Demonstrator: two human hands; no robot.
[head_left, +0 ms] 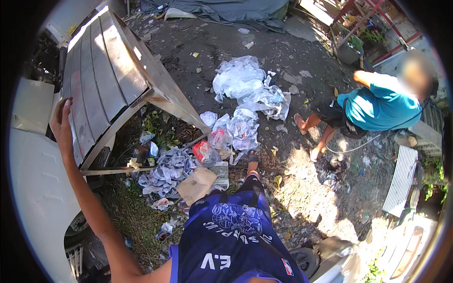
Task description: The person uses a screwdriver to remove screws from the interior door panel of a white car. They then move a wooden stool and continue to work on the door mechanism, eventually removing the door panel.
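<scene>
My left hand (61, 120) rests flat on the edge of a large grey ribbed metal panel (106, 70) that lies tilted at the upper left. My left arm reaches up to it from the lower edge. My right hand is out of view. Below me I see my dark blue jersey (231, 240) and one foot (253, 160) on the dirt. Under the panel's raised corner lies a heap of crumpled plastic bags, paper and wrappers (174, 170), with a brown piece of cardboard (196, 185) beside it.
A pile of clear plastic sheeting (247, 87) lies on the dark ground ahead. A person in a teal shirt (377, 106) crouches at the right. A white vehicle body (33, 179) runs along the left. A dark tarp (226, 12) lies far ahead, a white corrugated strip (401, 179) at right.
</scene>
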